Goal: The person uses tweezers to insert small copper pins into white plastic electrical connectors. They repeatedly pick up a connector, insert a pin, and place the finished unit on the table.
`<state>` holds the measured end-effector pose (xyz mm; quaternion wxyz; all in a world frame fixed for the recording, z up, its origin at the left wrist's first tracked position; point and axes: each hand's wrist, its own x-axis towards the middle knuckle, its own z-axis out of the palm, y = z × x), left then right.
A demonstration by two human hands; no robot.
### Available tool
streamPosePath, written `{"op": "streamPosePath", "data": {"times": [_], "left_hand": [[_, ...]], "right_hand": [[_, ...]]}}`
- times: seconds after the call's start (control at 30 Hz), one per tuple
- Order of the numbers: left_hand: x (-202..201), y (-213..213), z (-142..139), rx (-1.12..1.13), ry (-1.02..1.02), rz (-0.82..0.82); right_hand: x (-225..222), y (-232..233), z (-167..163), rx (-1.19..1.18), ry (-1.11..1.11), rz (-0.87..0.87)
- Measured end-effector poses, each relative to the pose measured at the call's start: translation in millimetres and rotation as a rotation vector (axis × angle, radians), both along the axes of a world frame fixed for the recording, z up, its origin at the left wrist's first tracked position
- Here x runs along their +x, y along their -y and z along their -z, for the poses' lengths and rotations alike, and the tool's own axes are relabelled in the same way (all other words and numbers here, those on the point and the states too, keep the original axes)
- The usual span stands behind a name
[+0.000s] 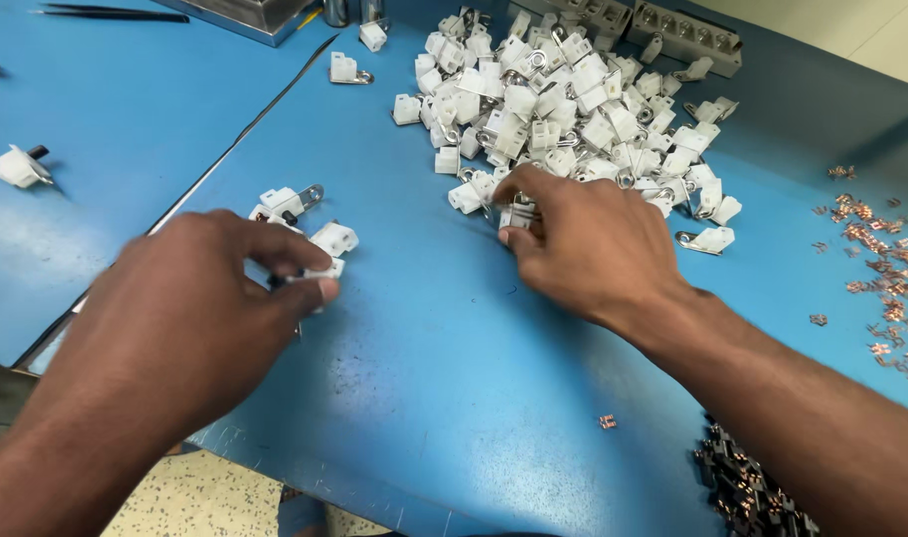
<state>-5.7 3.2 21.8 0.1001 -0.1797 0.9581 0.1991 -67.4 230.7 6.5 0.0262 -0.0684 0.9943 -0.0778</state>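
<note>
Blue matting covers the work surface [404,378], and on it, at the far left, a lone white plastic part with a dark stub [16,166] lies well apart from the hands. Next to the right, the left hand [190,318] is held low over a small group of white plastic clips with metal eyelets [300,204]. Its back is turned up, its fingers are curled, and one white clip [320,270] is pinched between thumb and fingertip. The hand is blurred, so how firm that pinch is cannot be told. A slack pinch could let the clip drop among its neighbours, and a sweep of the wrist could push those neighbours towards the raised seam [225,149] in the matting.

Further right, the right hand [588,249] is stretched forward from the lower right, palm down, with fingertips pressed together on a small white piece [518,214] at the near edge of the large heap of white clips [563,109]. A tug there could spill loose clips down from the heap.

At the far right, scattered copper-coloured metal contacts [881,268] lie close beside the forearm; a careless drag of the arm could scatter them, or mix them into the pile of dark small parts [747,487] below.
</note>
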Motion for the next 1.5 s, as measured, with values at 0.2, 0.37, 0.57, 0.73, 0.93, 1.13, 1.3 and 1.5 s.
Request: {"op": "streamPosePath", "data": {"times": [0.2,0.37,0.57,0.73,0.93,1.13,1.3,1.5], "left_hand": [[8,-24,12,0.255,-0.271,0.076],[14,-86,26,0.831,-0.41,0.241],[35,-101,26,1.21,-0.181,0.227],[58,-101,20,1.186,0.051,0.134],[77,-115,8,1.078,-0.081,0.254],[89,-121,-14,1.03,-0.121,0.223],[87,-106,-24,1.037,-0.157,0.164],[75,-88,-13,1.246,-0.274,0.146]], "right_hand": [[5,-10,4,-0.254,-0.135,0.0],[29,-33,13,-0.997,0.01,0.217],[97,-92,4,-1.224,0.281,0.492],[99,-161,-5,-0.056,-0.12,0.618],[93,-167,0,0.323,0.1,0.582],[114,-125,-34,-0.606,-0.111,0.498],[142,-73,-42,-0.918,-0.296,0.182],[164,-29,-39,-0.559,-0.605,-0.2]]}}
